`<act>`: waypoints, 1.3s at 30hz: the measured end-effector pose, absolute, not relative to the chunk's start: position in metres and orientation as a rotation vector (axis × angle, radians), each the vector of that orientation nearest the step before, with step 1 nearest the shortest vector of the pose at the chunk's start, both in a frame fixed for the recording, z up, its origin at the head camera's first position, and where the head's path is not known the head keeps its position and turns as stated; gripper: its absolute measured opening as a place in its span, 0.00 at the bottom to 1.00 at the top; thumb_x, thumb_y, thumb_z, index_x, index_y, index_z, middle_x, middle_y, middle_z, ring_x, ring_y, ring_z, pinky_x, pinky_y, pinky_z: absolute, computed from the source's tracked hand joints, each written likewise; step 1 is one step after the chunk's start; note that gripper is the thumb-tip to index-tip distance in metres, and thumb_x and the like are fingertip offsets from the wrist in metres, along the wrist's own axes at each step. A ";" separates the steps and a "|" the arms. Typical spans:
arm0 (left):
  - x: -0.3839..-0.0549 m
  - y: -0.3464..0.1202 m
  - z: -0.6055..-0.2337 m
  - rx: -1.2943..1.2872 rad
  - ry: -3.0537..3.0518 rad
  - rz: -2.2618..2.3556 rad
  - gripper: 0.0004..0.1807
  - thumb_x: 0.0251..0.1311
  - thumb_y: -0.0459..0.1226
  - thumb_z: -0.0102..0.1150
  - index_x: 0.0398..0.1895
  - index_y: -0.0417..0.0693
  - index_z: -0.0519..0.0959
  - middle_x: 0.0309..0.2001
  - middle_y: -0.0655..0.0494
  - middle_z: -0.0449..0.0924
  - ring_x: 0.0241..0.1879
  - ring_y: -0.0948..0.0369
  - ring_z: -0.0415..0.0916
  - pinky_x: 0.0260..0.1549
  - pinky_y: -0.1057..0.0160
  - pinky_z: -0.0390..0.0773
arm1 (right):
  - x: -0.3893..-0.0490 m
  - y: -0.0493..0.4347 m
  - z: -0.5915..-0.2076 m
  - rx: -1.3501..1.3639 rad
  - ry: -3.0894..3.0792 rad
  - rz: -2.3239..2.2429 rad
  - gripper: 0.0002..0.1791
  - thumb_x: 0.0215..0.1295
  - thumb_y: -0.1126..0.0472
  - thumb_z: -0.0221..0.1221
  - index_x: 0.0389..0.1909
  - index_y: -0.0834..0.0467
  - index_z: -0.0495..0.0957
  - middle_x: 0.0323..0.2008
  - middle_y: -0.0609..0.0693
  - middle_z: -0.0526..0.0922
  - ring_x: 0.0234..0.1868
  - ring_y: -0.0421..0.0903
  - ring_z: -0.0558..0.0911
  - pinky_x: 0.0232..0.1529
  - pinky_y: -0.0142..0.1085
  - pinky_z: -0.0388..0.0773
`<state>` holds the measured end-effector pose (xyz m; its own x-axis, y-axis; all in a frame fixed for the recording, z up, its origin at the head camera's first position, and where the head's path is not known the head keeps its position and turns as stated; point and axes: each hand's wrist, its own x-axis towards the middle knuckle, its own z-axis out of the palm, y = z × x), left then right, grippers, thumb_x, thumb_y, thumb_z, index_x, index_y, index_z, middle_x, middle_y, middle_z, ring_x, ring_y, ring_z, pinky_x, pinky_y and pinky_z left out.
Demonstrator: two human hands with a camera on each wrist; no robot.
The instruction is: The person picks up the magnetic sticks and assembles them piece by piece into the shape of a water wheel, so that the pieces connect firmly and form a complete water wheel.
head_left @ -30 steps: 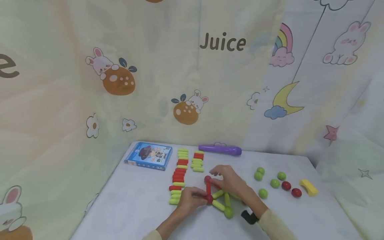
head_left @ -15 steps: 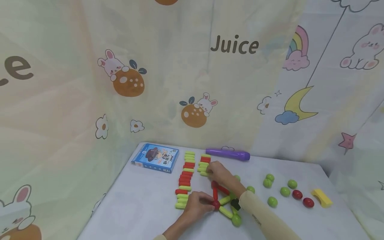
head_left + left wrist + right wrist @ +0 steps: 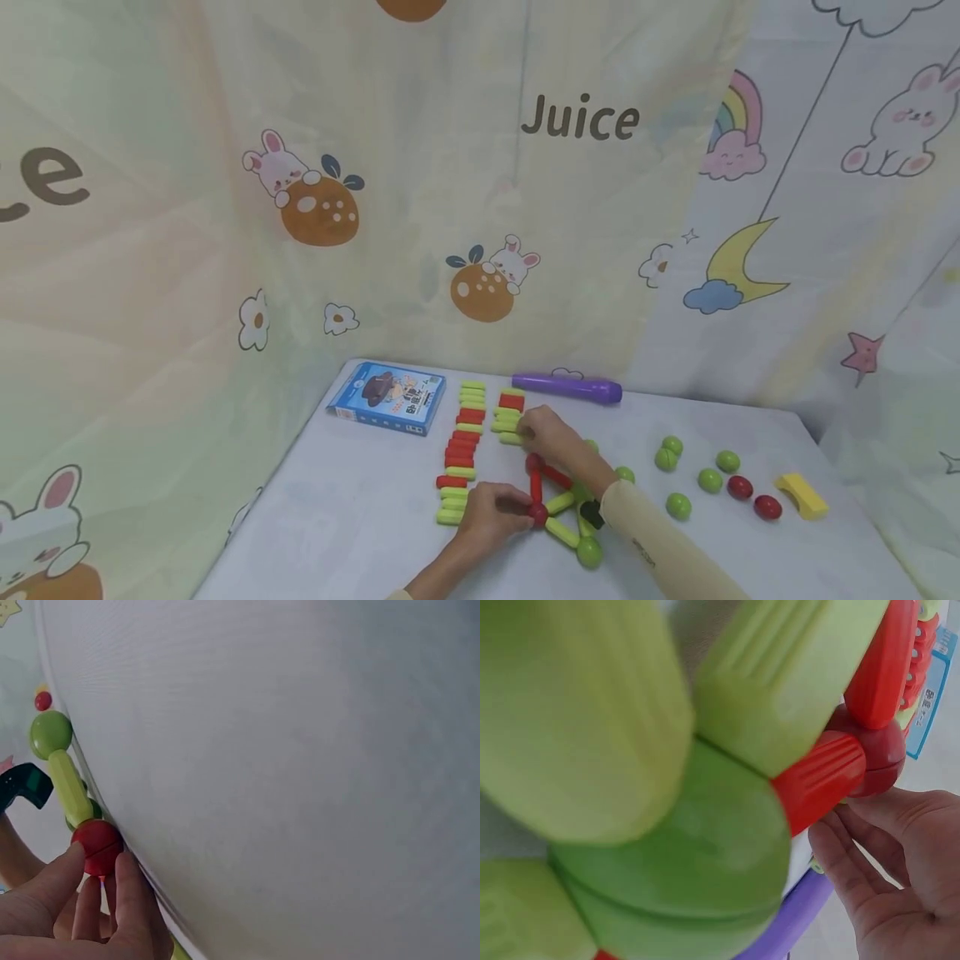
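Note:
In the head view my left hand (image 3: 491,518) pinches a red ball (image 3: 538,515) at the near-left corner of a frame of toy sticks and balls. The left wrist view shows thumb and fingers around that red ball (image 3: 99,844), joined to a yellow-green stick (image 3: 69,787). My right hand (image 3: 551,433) reaches beyond the frame to the short stick column, apparently pinching its lowest yellow-green stick (image 3: 512,438). In the right wrist view a green ball (image 3: 697,847) and sticks fill the foreground; the right hand (image 3: 904,862) is behind them, its fingertips partly hidden by a red ball (image 3: 874,750).
A longer column of red and yellow-green sticks (image 3: 460,454) lies left of the short one. Farther back are a blue box (image 3: 390,396) and a purple microphone-shaped toy (image 3: 567,387). Loose green balls (image 3: 709,480), red balls (image 3: 768,507) and a yellow block (image 3: 802,496) lie right.
My right hand has left the frame's far red ball and moved away from me to the short stick column, staying there over the last half second. The left hand keeps its red ball.

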<state>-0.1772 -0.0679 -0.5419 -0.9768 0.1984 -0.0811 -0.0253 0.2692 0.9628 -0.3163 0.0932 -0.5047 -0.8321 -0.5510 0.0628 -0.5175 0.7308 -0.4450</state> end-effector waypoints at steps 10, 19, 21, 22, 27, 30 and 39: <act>-0.176 -0.059 -0.546 0.182 2.349 1.774 0.11 0.61 0.28 0.76 0.46 0.46 0.92 0.37 0.59 0.90 0.37 0.64 0.85 0.45 0.62 0.88 | -0.315 0.105 -0.510 -0.816 2.836 -0.661 0.08 0.63 0.76 0.69 0.39 0.62 0.91 0.35 0.51 0.90 0.38 0.45 0.84 0.52 0.49 0.87; -0.178 -0.056 -0.549 0.203 2.348 1.748 0.12 0.60 0.28 0.76 0.45 0.49 0.91 0.37 0.60 0.90 0.37 0.65 0.85 0.46 0.61 0.88 | -0.301 0.142 -0.500 -1.047 2.873 -0.663 0.07 0.61 0.74 0.72 0.40 0.64 0.90 0.36 0.53 0.90 0.41 0.49 0.88 0.49 0.46 0.88; -0.178 -0.056 -0.548 0.206 2.351 1.744 0.12 0.60 0.27 0.77 0.45 0.49 0.91 0.37 0.61 0.90 0.38 0.65 0.86 0.46 0.61 0.88 | -0.295 0.157 -0.495 -1.121 2.872 -0.698 0.07 0.61 0.74 0.72 0.40 0.64 0.90 0.35 0.53 0.90 0.39 0.47 0.88 0.47 0.42 0.88; -0.178 -0.057 -0.548 0.206 2.354 1.744 0.13 0.59 0.27 0.77 0.45 0.49 0.91 0.37 0.61 0.90 0.38 0.65 0.86 0.46 0.61 0.88 | -0.290 0.164 -0.492 -1.142 2.866 -0.720 0.07 0.61 0.74 0.73 0.40 0.64 0.90 0.35 0.52 0.90 0.38 0.46 0.88 0.45 0.40 0.88; -0.178 -0.057 -0.545 0.195 2.375 1.735 0.13 0.58 0.27 0.77 0.45 0.49 0.91 0.37 0.63 0.90 0.38 0.65 0.86 0.45 0.61 0.88 | -0.257 0.205 -0.475 -1.089 2.794 -0.876 0.08 0.63 0.72 0.73 0.42 0.61 0.90 0.38 0.49 0.90 0.39 0.40 0.87 0.43 0.35 0.88; -0.177 -0.057 -0.545 0.172 2.396 1.724 0.13 0.59 0.28 0.78 0.46 0.50 0.91 0.38 0.65 0.89 0.38 0.66 0.85 0.45 0.61 0.88 | -0.235 0.229 -0.469 -1.062 2.732 -0.959 0.09 0.64 0.70 0.73 0.43 0.58 0.90 0.39 0.46 0.90 0.40 0.38 0.87 0.44 0.36 0.88; -0.176 -0.062 -0.540 0.124 2.464 1.690 0.13 0.59 0.30 0.79 0.47 0.50 0.92 0.38 0.64 0.90 0.38 0.65 0.84 0.46 0.59 0.88 | -0.190 0.272 -0.482 -1.222 2.570 -1.138 0.08 0.66 0.66 0.74 0.44 0.55 0.90 0.40 0.47 0.91 0.40 0.37 0.87 0.41 0.35 0.89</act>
<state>-0.1764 -0.0615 -0.5396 -0.9851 0.1532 -0.0778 -0.0174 0.3615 0.9322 -0.1899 0.2717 -0.4817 -0.6796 -0.6962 0.2310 -0.6391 0.4075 -0.6523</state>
